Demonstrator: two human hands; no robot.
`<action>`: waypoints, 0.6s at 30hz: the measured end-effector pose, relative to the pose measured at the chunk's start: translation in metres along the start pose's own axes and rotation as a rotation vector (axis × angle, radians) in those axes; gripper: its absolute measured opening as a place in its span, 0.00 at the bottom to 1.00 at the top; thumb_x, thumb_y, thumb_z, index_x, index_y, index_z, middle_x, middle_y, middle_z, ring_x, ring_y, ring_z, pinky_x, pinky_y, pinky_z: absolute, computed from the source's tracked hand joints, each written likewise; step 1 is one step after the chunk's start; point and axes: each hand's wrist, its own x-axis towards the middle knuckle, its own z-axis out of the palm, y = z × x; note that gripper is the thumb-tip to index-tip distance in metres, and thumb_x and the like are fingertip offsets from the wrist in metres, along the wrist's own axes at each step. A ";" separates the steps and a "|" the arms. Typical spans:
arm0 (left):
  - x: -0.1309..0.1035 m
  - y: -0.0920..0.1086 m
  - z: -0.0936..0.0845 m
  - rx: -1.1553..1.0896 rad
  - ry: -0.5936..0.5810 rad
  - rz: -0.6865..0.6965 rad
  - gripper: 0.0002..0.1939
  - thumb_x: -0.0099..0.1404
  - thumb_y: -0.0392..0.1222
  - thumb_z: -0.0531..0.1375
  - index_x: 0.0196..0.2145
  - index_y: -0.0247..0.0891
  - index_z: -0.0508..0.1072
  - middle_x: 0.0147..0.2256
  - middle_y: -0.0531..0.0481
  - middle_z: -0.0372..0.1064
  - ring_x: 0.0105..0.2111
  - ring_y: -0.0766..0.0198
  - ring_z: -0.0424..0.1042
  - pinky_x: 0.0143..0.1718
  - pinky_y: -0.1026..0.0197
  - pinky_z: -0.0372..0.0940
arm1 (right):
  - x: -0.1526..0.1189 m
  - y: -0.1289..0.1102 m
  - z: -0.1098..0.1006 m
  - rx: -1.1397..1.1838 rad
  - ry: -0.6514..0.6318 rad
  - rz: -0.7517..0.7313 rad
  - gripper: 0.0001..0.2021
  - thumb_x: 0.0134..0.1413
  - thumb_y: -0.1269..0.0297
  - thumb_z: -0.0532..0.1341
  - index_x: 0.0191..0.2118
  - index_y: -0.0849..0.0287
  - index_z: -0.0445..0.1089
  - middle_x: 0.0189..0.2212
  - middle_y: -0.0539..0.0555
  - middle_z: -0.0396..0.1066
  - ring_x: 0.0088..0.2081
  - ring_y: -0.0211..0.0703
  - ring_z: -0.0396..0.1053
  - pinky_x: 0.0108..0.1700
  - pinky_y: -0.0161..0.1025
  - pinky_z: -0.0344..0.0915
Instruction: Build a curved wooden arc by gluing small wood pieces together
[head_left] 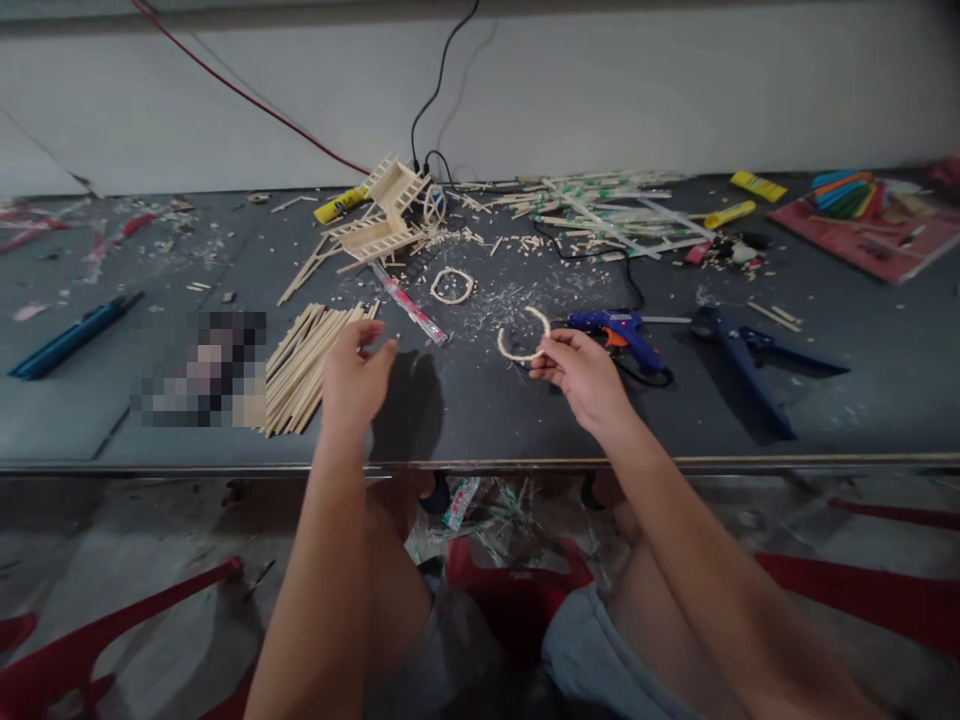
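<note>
My right hand [585, 372] pinches a pale, open C-shaped ring [510, 352] made of short stick pieces, held just above the dark table. Its gap faces up and to the left. My left hand [358, 368] hovers beside a bundle of thin wooden sticks [300, 375], thumb and fingers apart; I see nothing clearly held in it. Beyond the hands, a closed, rounded ring [452, 287] of similar pieces lies flat. A blue glue gun [626, 335] with an orange trigger rests just past my right hand, a glue stick protruding from its back.
A blue cutter [750, 365] lies at right. Behind stand a small stick-built model [382, 215] and a heap of sticks [600, 210]. A red-and-clear packet [409, 305] lies mid-table. Stick crumbs are scattered around. A blue tool [71, 338] lies far left; the table's front edge [480, 463] is near me.
</note>
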 end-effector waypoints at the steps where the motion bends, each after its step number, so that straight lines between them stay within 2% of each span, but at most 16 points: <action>1: 0.004 -0.008 -0.006 0.055 0.036 -0.034 0.16 0.58 0.41 0.60 0.46 0.37 0.71 0.43 0.44 0.73 0.44 0.58 0.71 0.43 0.59 0.64 | 0.003 0.003 0.005 -0.016 -0.014 0.016 0.07 0.47 0.65 0.64 0.31 0.57 0.66 0.21 0.47 0.68 0.25 0.35 0.68 0.32 0.37 0.71; 4: 0.006 -0.020 -0.019 0.251 0.001 -0.100 0.18 0.58 0.41 0.60 0.47 0.38 0.72 0.45 0.44 0.73 0.46 0.55 0.71 0.46 0.56 0.64 | 0.009 0.008 0.016 -0.052 -0.059 0.032 0.08 0.47 0.65 0.64 0.34 0.58 0.67 0.25 0.49 0.70 0.28 0.36 0.70 0.38 0.40 0.72; 6: 0.005 -0.019 -0.021 0.375 -0.065 -0.126 0.17 0.58 0.39 0.59 0.47 0.37 0.73 0.45 0.43 0.74 0.47 0.53 0.71 0.48 0.55 0.64 | 0.008 0.008 0.019 -0.033 -0.059 0.018 0.13 0.45 0.66 0.65 0.39 0.58 0.67 0.36 0.54 0.73 0.34 0.39 0.73 0.42 0.42 0.73; 8: 0.005 -0.018 -0.021 0.467 -0.092 -0.136 0.17 0.60 0.38 0.57 0.47 0.36 0.74 0.44 0.41 0.75 0.47 0.51 0.71 0.48 0.54 0.63 | 0.005 0.005 0.019 -0.018 -0.030 -0.004 0.19 0.43 0.67 0.66 0.43 0.57 0.66 0.50 0.58 0.68 0.40 0.42 0.73 0.44 0.43 0.73; 10: 0.010 -0.020 -0.020 0.518 -0.076 -0.131 0.17 0.61 0.37 0.55 0.46 0.35 0.75 0.44 0.40 0.75 0.46 0.50 0.72 0.48 0.53 0.64 | -0.001 -0.001 0.014 -0.031 -0.001 -0.043 0.21 0.41 0.67 0.67 0.45 0.55 0.65 0.56 0.59 0.62 0.43 0.44 0.73 0.44 0.43 0.73; 12: 0.016 -0.024 -0.020 0.537 -0.059 -0.127 0.16 0.62 0.37 0.54 0.45 0.35 0.76 0.43 0.40 0.76 0.45 0.50 0.73 0.47 0.53 0.64 | -0.006 -0.011 0.006 -0.052 0.025 -0.109 0.19 0.41 0.67 0.67 0.43 0.54 0.67 0.53 0.56 0.65 0.42 0.43 0.73 0.41 0.41 0.74; 14: 0.020 -0.027 -0.021 0.544 -0.053 -0.124 0.16 0.61 0.37 0.54 0.44 0.35 0.76 0.41 0.40 0.77 0.44 0.51 0.73 0.46 0.55 0.64 | -0.010 -0.023 -0.006 -0.062 0.064 -0.183 0.15 0.40 0.67 0.67 0.39 0.54 0.68 0.43 0.51 0.70 0.39 0.40 0.73 0.37 0.38 0.73; 18: 0.019 -0.026 -0.027 0.602 -0.079 -0.073 0.15 0.61 0.39 0.55 0.42 0.35 0.77 0.40 0.40 0.76 0.43 0.51 0.74 0.46 0.55 0.65 | -0.012 -0.047 -0.038 -0.104 0.180 -0.324 0.10 0.41 0.66 0.66 0.34 0.55 0.69 0.34 0.47 0.71 0.34 0.36 0.72 0.32 0.34 0.71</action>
